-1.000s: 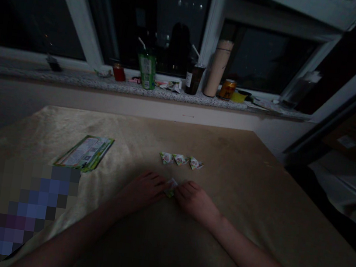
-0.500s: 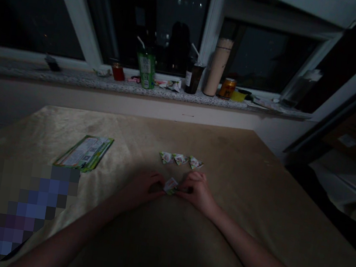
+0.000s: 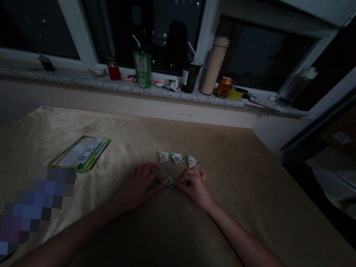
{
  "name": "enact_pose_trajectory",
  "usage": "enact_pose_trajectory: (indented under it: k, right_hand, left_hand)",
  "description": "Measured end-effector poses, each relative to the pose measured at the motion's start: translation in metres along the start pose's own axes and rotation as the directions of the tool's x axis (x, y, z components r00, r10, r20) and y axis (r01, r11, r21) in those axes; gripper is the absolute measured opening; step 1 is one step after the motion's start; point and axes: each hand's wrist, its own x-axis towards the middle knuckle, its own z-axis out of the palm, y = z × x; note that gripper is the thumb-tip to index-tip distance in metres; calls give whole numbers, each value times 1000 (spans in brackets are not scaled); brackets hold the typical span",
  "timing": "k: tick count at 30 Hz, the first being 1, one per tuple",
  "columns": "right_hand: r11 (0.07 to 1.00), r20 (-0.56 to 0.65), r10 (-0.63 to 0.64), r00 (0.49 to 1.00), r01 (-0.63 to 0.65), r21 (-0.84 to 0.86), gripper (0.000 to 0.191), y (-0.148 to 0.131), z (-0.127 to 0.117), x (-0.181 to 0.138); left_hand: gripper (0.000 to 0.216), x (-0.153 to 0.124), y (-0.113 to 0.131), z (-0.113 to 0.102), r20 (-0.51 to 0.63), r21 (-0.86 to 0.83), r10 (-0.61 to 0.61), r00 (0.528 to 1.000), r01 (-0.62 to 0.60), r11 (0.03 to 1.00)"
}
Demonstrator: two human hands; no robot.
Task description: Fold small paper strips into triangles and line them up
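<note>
Between my two hands, low over the table, is a small green-and-white printed paper piece (image 3: 168,181), which looks folded. My left hand (image 3: 140,185) has its thumb and index finger closed at the left corner of the piece, its other fingers loosely spread. At the opposite corner, my right hand (image 3: 195,190) pinches the piece, its remaining fingers curled. Just beyond my hands, three printed paper triangles lie in a row: a left one (image 3: 163,156), a middle one (image 3: 177,158) and a right one (image 3: 193,161). The fine folds are too dim to make out.
A stack of green printed leaflets (image 3: 80,154) lies on the cloth-covered table (image 3: 228,154) to the left, beside a blurred-out patch. Along the windowsill (image 3: 157,92) stand a green can (image 3: 142,69), a dark cup (image 3: 190,78), a tall flask (image 3: 214,65) and a gold can (image 3: 224,87).
The paper piece now shows a smaller, flatter shape between my fingers. My left hand's fingers have spread and lifted slightly. The whole view has shifted a little.
</note>
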Motion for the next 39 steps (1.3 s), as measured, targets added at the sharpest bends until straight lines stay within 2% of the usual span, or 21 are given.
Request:
enact_pose_trajectory:
  k: [5,11,16,22,28,33,36,39]
  right_hand:
    - [998,10,-14,1000,14,-59,8,4,4,2]
    - [994,4,-49,999,49,-100,13,9,8,3]
    - [989,-33,13,999,-18,-149,24,7,7,3]
    - [991,14,76,997,-74,-110,21,6,6,7]
    - [987,23,73,997,-68,-148,17,7,7,9]
    - [961,34,-30,999,38,-274,16,5,12,4]
    - [883,28,-135,990,133,-450,15,-1,16,-2]
    - [814,19,-191,981,169,-555,15,-7,18,-6]
  left_hand:
    - [17,2,-3,4,8,-34,-69,998,69,997]
    - [22,4,-5,8,30,-36,-135,990,137,990]
    - [21,6,-2,6,40,-22,-192,981,193,981]
    - [23,9,5,6,18,22,-230,973,229,973]
    - [25,9,11,10,-8,109,-239,971,239,965]
    - [24,6,20,17,-49,228,-212,976,217,949]
    - [25,5,25,19,-60,292,-194,979,203,935]
    - [25,5,27,19,-59,328,-181,982,191,925]
